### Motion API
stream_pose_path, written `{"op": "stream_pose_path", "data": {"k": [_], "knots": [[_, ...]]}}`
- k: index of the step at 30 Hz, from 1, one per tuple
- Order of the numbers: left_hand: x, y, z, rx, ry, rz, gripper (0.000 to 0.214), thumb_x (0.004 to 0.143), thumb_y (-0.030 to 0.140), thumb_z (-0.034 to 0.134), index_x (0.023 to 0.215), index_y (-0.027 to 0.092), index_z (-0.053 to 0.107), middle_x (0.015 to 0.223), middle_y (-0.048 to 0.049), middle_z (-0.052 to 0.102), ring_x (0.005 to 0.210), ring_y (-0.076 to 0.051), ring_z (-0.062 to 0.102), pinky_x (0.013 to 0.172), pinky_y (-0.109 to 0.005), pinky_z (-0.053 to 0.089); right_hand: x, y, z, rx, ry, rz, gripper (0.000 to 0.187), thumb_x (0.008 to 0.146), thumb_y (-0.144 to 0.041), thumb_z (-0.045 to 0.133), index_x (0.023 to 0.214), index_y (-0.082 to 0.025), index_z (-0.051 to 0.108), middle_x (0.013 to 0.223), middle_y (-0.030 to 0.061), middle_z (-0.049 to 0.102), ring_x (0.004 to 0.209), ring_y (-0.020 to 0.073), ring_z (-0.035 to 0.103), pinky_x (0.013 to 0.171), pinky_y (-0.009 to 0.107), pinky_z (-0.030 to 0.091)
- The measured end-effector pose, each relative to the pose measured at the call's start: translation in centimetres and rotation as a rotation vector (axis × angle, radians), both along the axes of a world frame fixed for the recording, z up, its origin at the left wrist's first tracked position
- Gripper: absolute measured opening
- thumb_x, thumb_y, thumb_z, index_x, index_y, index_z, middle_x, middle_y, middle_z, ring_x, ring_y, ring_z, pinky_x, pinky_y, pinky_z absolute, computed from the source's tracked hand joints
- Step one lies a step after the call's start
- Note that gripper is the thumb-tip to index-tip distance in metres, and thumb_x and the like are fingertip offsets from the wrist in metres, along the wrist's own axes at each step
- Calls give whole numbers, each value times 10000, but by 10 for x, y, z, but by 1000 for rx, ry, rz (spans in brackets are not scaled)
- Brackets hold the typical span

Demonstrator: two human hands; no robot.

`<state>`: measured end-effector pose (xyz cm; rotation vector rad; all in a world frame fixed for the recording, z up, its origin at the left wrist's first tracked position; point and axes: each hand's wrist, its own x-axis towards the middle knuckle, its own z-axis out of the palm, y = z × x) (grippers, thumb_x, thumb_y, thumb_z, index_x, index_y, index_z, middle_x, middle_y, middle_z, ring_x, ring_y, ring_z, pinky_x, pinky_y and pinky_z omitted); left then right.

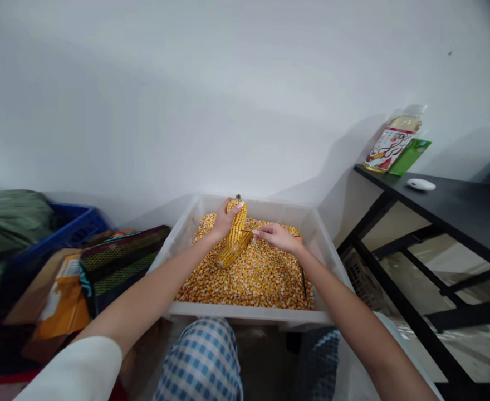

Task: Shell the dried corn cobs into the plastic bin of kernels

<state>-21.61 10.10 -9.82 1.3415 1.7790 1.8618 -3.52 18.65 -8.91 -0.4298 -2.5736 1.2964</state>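
My left hand is wrapped round an upright ear of dried corn, its stem end uppermost. Just below it, more yellow corn cobs lie on a deep bed of loose kernels. My right hand pinches a thin dark rod whose far end reaches toward the held ear; its exact kind is too small to tell. All of this is inside a whitish plastic bin. A thin dark strip lies on the kernels near my right forearm.
On the right stands a black table bearing a bottle, a green packet and a small white object. A blue crate, a mesh bag and cardboard are at left. A white wall rises behind the bin.
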Motion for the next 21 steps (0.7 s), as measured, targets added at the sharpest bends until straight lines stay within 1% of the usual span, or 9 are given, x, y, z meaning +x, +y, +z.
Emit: {"op": "stream_pose_path", "data": {"k": [2,4,7,11,14,18,19,21], "knots": [[2,-1,0,9,-9,-22,317,745,483,503,810,174,474,646,26,479,603,-110,494,598,-233,436,-2,-2,-2,5,11,8,481,813,-547,449,756,-111,644,474,-46,368,456,68,293,457,204,222],[5,-2,0,16,7,-35,311,739,476,518,813,176,478,668,23,487,620,-111,495,611,-232,433,-2,-5,-3,-22,5,14,476,811,-543,456,759,-111,648,458,-51,356,441,65,287,446,205,217],[10,-2,0,14,55,-45,323,732,472,527,867,179,499,743,7,533,701,-131,528,673,-250,442,0,-3,-3,-134,-43,51,463,791,-552,486,784,-118,648,427,-65,340,399,61,286,419,205,217],[18,-2,2,-10,177,-66,382,692,469,570,929,172,528,858,-26,580,834,-171,551,776,-285,441,7,7,-2,-276,-91,154,441,759,-546,539,783,-118,642,400,-74,354,374,58,306,404,202,229],[23,-3,5,-39,256,-115,368,695,459,572,916,167,533,835,-23,585,787,-166,552,747,-282,448,9,13,-5,-395,-108,208,413,750,-522,571,773,-113,625,392,-87,341,364,53,289,398,201,233],[30,-8,10,-42,356,-169,338,705,429,579,911,166,529,812,-13,583,770,-158,545,743,-276,446,10,17,-9,-567,-148,258,378,747,-491,598,782,-114,599,391,-113,267,350,41,222,389,197,232],[31,-9,12,-43,371,-181,335,707,424,578,915,166,529,812,-12,584,772,-158,545,745,-276,446,10,17,-9,-581,-156,266,374,747,-488,601,783,-116,596,393,-115,263,351,40,219,389,195,234],[32,-10,13,-56,376,-185,341,710,426,576,922,164,530,806,-12,584,765,-158,545,736,-277,449,11,17,-9,-558,-160,268,375,749,-491,596,775,-117,596,395,-109,283,352,43,241,391,195,242]]}}
